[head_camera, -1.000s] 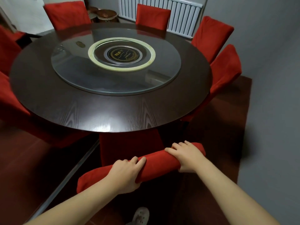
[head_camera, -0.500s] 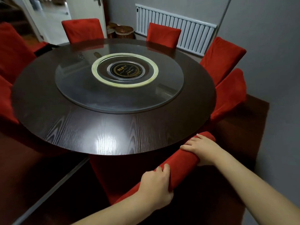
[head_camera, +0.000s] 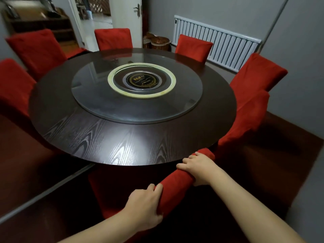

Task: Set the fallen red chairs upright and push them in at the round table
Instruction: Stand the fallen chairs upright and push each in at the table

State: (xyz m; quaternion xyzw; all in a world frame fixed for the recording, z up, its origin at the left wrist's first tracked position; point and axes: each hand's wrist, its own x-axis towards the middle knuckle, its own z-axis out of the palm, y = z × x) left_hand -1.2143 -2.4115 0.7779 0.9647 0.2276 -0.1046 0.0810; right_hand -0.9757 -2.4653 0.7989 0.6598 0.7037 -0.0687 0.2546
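A red chair stands upright at the near edge of the dark round table, its seat tucked under the tabletop. My left hand grips the lower left part of its top rail. My right hand grips the upper right part, close to the table edge. The rail runs diagonally between my hands. The chair's legs are hidden.
Several other red chairs ring the table, among them one right beside the held chair on the right. A glass turntable covers the table's middle. A white radiator and grey walls close the right side; an open doorway lies beyond.
The chair has slid forward under the table and its rail now sits near the edge. My view has risen, showing more of the room. Both hands kept their grip.
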